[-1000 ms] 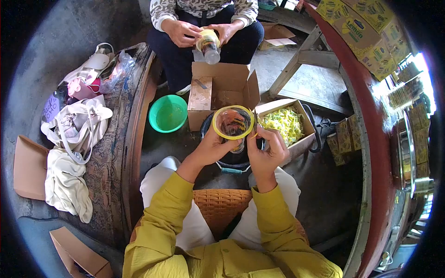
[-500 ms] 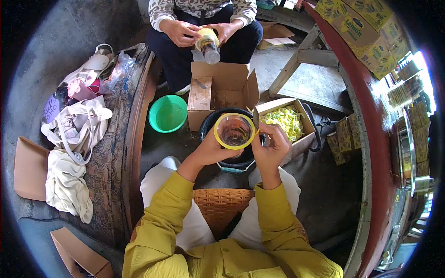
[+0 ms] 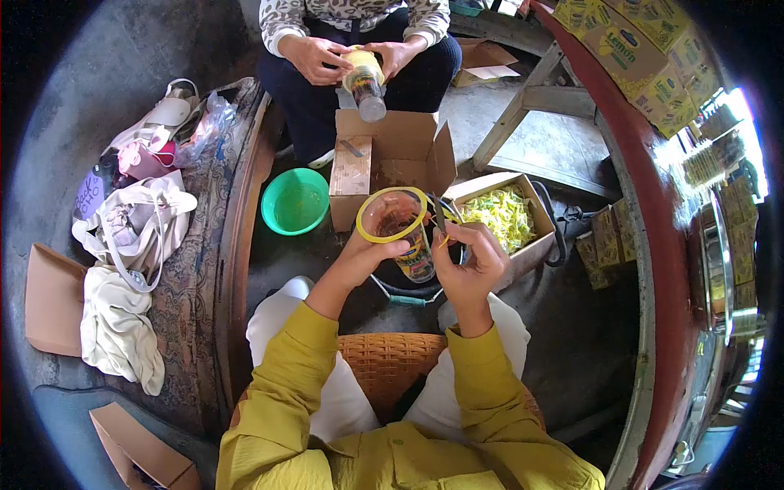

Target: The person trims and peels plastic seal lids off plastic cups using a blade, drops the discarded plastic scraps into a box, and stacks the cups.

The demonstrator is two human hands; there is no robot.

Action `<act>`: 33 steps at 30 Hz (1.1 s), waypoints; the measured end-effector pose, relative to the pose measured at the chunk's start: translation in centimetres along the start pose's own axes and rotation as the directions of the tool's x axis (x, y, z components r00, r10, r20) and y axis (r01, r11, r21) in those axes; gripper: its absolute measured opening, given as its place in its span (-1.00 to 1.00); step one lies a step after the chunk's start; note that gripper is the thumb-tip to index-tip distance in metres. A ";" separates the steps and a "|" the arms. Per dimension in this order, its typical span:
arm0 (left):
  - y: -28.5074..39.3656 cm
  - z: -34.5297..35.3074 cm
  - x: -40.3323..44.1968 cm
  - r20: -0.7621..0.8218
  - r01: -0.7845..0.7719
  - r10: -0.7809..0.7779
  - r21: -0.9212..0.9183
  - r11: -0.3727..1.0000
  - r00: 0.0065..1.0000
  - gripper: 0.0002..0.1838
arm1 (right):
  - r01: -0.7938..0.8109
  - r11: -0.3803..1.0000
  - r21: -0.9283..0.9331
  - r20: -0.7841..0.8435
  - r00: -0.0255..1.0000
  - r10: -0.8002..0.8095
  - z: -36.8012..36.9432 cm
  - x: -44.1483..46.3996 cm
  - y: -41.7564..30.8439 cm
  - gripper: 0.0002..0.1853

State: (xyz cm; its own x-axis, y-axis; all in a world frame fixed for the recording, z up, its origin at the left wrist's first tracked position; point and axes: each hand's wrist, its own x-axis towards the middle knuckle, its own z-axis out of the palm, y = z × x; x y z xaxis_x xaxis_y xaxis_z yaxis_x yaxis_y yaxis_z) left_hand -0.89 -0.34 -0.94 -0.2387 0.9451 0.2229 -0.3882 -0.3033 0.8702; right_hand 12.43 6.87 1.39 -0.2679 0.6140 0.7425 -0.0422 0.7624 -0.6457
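My left hand [image 3: 356, 265] is closed around a clear plastic jar [image 3: 416, 260] with a yellow rim and a printed label. The jar leans, its wide rim end toward me and up to the left. Close to the right of the rim, my right hand [image 3: 472, 263] pinches a small knife [image 3: 440, 216], its dark blade pointing up. A thin yellow strip shows by those fingers; whether it is still joined to the rim I cannot tell. Beneath the jar is a dark bucket [image 3: 384, 282] with a teal handle grip, mostly hidden by my hands.
Across from me, a person's hands [image 3: 318, 61] hold a similar jar [image 3: 367, 94]. Between us are an open cardboard box [image 3: 412, 131], a green basin [image 3: 282, 220] and a box of yellow strips [image 3: 498, 214]. Bags [image 3: 147, 216] lie at left; a wooden frame [image 3: 523, 106] stands at right.
The jar has tilted and moved slightly left, so its labelled side now shows. My right hand with the knife has shifted a little left and down.
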 end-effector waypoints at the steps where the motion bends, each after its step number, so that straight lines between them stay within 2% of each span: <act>1: 0.0 0.0 0.0 0.005 0.002 -0.002 -0.003 1.000 1.000 -0.41 | 0.012 1.000 -0.010 -0.002 1.000 -0.012 0.0 0.1 -0.1 -0.86; 6: -0.1 0.0 -0.1 -0.007 -0.006 0.006 -0.002 1.000 1.000 -0.41 | 0.025 0.999 -0.027 -0.024 0.999 -0.025 0.0 0.2 -0.3 -0.86; 9: -0.1 0.2 0.0 -0.016 -0.083 0.087 0.183 0.980 0.996 -0.41 | -0.004 0.999 -0.054 -0.042 0.999 0.002 -0.4 0.4 0.2 -0.86; 11: -0.1 0.2 -0.1 -0.070 -0.090 0.103 0.172 0.981 0.992 -0.42 | -0.040 0.996 -0.080 -0.061 0.998 0.036 -1.2 0.8 1.6 -0.87; 14: -0.2 -0.2 0.0 -0.094 -0.079 0.097 0.183 0.980 0.991 -0.44 | -0.246 0.969 0.010 -0.148 0.958 0.245 -2.9 1.2 5.5 -0.83; 16: 0.0 -0.4 -0.2 -0.117 -0.056 0.077 0.171 0.984 0.990 -0.45 | -0.284 0.957 0.051 -0.145 0.946 0.289 -4.6 1.6 9.7 -0.80; 18: -0.2 -0.8 -0.2 -0.138 -0.051 0.079 0.194 0.980 0.987 -0.46 | -0.383 0.923 -0.035 -0.130 0.918 0.375 -6.3 1.9 13.3 -0.78; 20: -0.6 -1.4 -0.3 -0.174 -0.071 0.113 0.234 0.970 0.978 -0.45 | -0.388 0.921 -0.025 -0.192 0.906 0.377 -7.4 1.5 17.6 -0.80; 23: -0.6 -1.9 -0.4 -0.181 -0.072 0.117 0.240 0.968 0.976 -0.43 | -0.486 0.871 -0.065 -0.168 0.866 0.471 -8.1 1.6 19.7 -0.78; 25: -0.6 -2.2 -0.4 -0.192 -0.073 0.122 0.245 0.967 0.974 -0.43 | -0.529 0.828 -0.188 -0.143 0.848 0.510 -8.5 1.4 22.8 -0.74; 27: -0.5 -2.2 -0.4 -0.196 -0.058 0.106 0.236 0.970 0.975 -0.42 | -0.535 0.773 -0.342 -0.087 0.837 0.541 -9.3 0.2 29.0 -0.69; 30: -0.7 -2.7 -0.8 -0.237 -0.003 0.063 0.244 0.970 0.970 -0.41 | -0.383 0.609 -0.694 0.064 0.810 0.583 -9.2 0.6 28.9 -0.65; 31: -0.5 -2.8 -0.8 -0.244 0.002 0.064 0.258 0.966 0.968 -0.40 | -0.317 0.616 -0.721 0.113 0.824 0.556 -8.9 0.6 29.2 -0.52; 32: -0.4 -2.8 -0.7 -0.252 0.004 0.067 0.270 0.963 0.965 -0.40 | -0.331 0.539 -0.775 0.184 0.698 0.692 -9.3 0.6 29.3 -0.45; 33: -0.4 -3.0 -0.6 -0.258 0.008 0.058 0.247 0.969 0.965 -0.39 | -0.286 0.550 -0.785 0.186 0.738 0.649 -9.5 0.1 30.0 -0.42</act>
State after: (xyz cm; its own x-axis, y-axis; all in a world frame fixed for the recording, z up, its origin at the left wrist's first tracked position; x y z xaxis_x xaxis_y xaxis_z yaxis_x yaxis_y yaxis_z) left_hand -3.19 -1.17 -2.77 -0.4819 0.8629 0.1521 -0.1583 -0.2565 0.9535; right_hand 20.24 31.73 -16.17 -0.4041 0.9097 0.0960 0.8087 0.4043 -0.4273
